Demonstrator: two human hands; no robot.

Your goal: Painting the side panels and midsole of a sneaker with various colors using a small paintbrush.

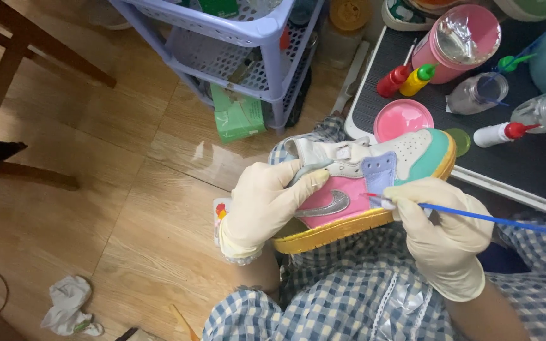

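Surroundings: a dark work surface (526,161) with a pale rim occupies the 1 to 3 o'clock sector; on it stand a red squeeze bottle (392,81) and a yellow squeeze bottle (417,79) with a green cap, touching side by side, a pink tub (459,43) with a glossy film across its mouth, a loose pink lid (402,119) lying flat, a small green disc (459,141), a white squeeze bottle (499,133) with a red nozzle lying on its side, and two clear jars (478,92), contents not discernible. At 12 o'clock, a lilac plastic rack (248,38) of perforated baskets holds mixed small items too blurred to name; a green packet (238,115) leans at its foot. Dark wooden chair legs (20,63) at 10 o'clock; a crumpled white cloth (67,304) on the wooden floor at 7 o'clock. Principal item: a small sneaker (361,183), centre of view, held over a blue checked lap (336,297), just below the pink lid and the surface's edge. It has a pink side panel, silver curved emblem, lilac eyelet patch, mint toe and yellow sole; long axis from 8 to 2 o'clock, toe toward 2 o'clock, sole facing 5 o'clock. Left hand (263,205), gloved, is wrapped around the heel end, fingers curled over the collar. Right hand (443,233), gloved, is pinched closed on a thin blue brush (494,220), tip touching the sneaker beside the lilac patch, handle trailing toward 3 o'clock.
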